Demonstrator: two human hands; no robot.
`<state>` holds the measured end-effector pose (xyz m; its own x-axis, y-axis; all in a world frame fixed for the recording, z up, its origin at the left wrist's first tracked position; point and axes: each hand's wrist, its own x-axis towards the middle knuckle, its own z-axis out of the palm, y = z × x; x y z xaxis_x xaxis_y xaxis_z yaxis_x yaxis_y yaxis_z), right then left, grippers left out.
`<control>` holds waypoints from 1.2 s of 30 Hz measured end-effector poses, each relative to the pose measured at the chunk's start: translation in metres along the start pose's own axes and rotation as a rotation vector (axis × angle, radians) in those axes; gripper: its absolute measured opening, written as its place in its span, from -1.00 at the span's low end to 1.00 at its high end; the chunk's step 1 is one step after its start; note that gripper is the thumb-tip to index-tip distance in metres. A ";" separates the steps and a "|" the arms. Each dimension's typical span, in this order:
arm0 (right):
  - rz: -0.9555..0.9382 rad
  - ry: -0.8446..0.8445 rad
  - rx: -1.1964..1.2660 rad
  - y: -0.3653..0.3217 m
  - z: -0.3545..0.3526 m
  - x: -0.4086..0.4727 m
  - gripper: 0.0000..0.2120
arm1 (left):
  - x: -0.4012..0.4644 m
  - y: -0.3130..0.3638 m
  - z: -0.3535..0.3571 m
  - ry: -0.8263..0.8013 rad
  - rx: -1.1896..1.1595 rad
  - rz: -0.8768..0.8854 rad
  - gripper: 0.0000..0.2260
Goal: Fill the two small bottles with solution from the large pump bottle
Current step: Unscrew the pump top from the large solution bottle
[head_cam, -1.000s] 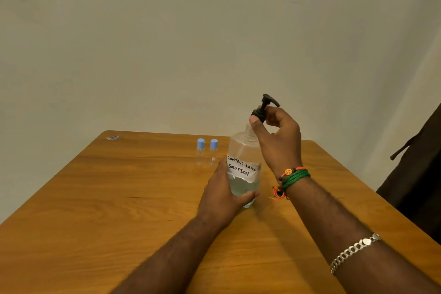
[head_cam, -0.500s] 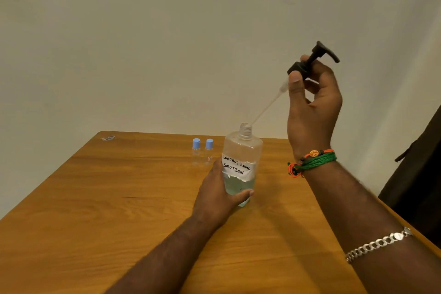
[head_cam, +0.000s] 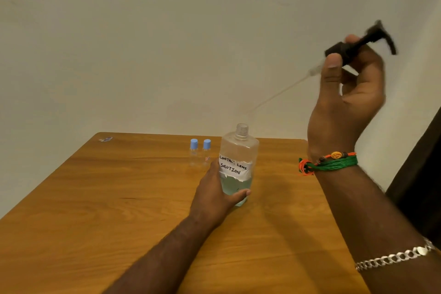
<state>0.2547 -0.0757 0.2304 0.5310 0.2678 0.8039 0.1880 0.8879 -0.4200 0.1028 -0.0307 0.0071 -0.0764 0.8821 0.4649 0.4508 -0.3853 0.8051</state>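
The step in hand looks to me like the opening of the large bottle (head_cam: 238,162): its threaded neck stands bare and upright on the counter (head_cam: 119,198), with some pale blue-green solution in its lower part and a white label with handwriting, "CONTACT LENS SOLUTION". The left hand (head_cam: 214,196) holds this bottle low on its body, the fingers wrapped behind it and the thumb laid across the front, so this grip is closed around the bottle and keeps it steady. The right hand (head_cam: 343,98) is lifted high at the right side, well above the neck, and it pinches the black pump head (head_cam: 355,46) between thumb and fingertips; the other fingers are loosely curled. The clear dip tube (head_cam: 281,90) hangs slanting down toward the bottle, and its lower end is free of the neck, as far as I can see, though the tube is thin and blurred. The two small bottles (head_cam: 200,150) stand close side by side just behind the large bottle, to its left, each with a blue cap on. So nothing is filled yet, I think. The next move calls for a place to lay the wet pump on the counter, and then for taking off the small caps. Pouring into such narrow mouths will need a slow tilt, or solution may spill.
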 end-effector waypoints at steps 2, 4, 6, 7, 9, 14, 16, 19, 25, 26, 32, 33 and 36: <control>0.010 0.056 0.033 0.004 -0.010 0.002 -0.65 | 0.000 0.000 -0.001 -0.001 -0.003 -0.004 -0.14; 0.070 0.104 0.024 0.017 -0.024 0.000 -0.65 | -0.001 0.000 -0.001 -0.002 -0.013 -0.011 -0.16; 0.171 0.125 0.027 0.034 -0.040 -0.010 -0.70 | -0.002 0.001 -0.001 -0.002 0.000 -0.010 -0.16; 0.227 0.129 0.018 0.044 -0.047 -0.017 -0.71 | -0.001 0.001 -0.001 -0.001 0.009 -0.007 -0.16; 0.321 0.124 -0.030 0.066 -0.064 -0.033 -0.73 | 0.001 0.002 0.000 -0.007 0.011 -0.010 -0.19; 0.503 -0.072 -0.367 0.126 -0.104 -0.080 -0.75 | 0.008 0.004 0.009 -0.002 -0.043 -0.041 -0.22; 0.604 -0.179 -0.529 0.144 -0.118 -0.095 -0.76 | 0.013 0.006 0.016 -0.004 -0.064 -0.059 -0.23; 0.646 -0.315 -0.691 0.161 -0.131 -0.106 -0.74 | 0.021 0.007 0.028 -0.034 -0.100 -0.070 -0.23; 0.588 -0.461 -0.853 0.164 -0.138 -0.111 -0.73 | 0.026 0.006 0.042 -0.026 -0.099 -0.069 -0.25; 0.581 -0.477 -0.861 0.163 -0.138 -0.112 -0.73 | 0.026 0.006 0.043 -0.025 -0.098 -0.069 -0.25; 0.578 -0.525 -0.887 0.158 -0.138 -0.111 -0.66 | 0.022 0.005 0.046 -0.010 -0.100 -0.072 -0.26; 0.587 -0.527 -0.887 0.158 -0.138 -0.111 -0.65 | 0.022 0.006 0.047 -0.008 -0.102 -0.075 -0.25; 0.603 -0.513 -0.897 0.157 -0.139 -0.110 -0.68 | 0.021 0.006 0.048 -0.007 -0.105 -0.084 -0.24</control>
<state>0.3400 -0.0175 0.0173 0.3788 0.8505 0.3649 0.6397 0.0444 -0.7674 0.1468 -0.0010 0.0042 -0.1040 0.9142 0.3917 0.3476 -0.3356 0.8756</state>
